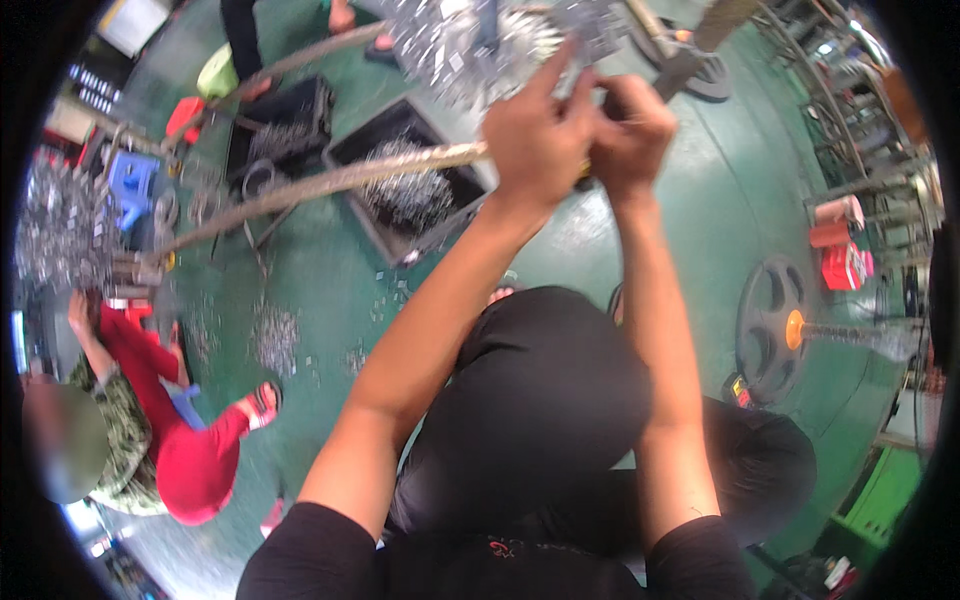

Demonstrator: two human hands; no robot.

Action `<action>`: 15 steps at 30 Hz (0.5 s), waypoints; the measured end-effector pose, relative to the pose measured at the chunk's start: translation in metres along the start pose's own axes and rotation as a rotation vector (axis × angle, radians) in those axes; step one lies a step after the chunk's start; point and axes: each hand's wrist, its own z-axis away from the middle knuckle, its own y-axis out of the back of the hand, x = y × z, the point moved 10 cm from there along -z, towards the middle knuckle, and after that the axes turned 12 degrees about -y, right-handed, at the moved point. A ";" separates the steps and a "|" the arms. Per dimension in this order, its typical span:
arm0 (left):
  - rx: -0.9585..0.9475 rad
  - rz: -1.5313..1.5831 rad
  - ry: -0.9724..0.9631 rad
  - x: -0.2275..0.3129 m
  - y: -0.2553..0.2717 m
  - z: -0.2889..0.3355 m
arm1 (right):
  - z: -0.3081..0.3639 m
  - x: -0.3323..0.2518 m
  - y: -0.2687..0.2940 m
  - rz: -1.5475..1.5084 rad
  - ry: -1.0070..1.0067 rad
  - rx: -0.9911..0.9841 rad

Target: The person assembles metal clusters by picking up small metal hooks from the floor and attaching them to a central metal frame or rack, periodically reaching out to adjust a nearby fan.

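My left hand (532,130) and my right hand (632,128) are raised side by side, nearly touching. The left fingers point up and are pinched together, while the right ones are curled in. What lies between the fingertips is too small and blurred to make out. Just beyond my hands hangs a dense cluster of small shiny metal pieces (450,50). A long tan bar (330,185) runs from the left to beside my left wrist. Behind my right hand is a flat grey metal bar (680,72), partly hidden by the hand.
Black crates of small metal pieces stand on the green floor, one crate (372,222) nearest. Scattered bits (275,338) lie left. A seated person in red trousers (195,470) works beside another shiny cluster (65,230). A round weight plate (770,330) and shelving (815,90) are right.
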 end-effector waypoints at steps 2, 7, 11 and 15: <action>-0.020 0.002 -0.065 0.006 -0.009 0.004 | 0.001 0.011 0.011 -0.036 0.015 -0.052; 0.014 -0.164 -0.195 0.029 0.006 0.008 | 0.018 0.000 0.012 -0.172 -0.027 -0.099; 0.072 -0.274 -0.205 0.032 0.012 0.012 | 0.027 0.004 0.015 -0.227 -0.111 -0.168; 0.015 -0.209 -0.133 0.032 0.008 0.009 | 0.064 0.043 -0.001 -0.223 -0.302 -0.205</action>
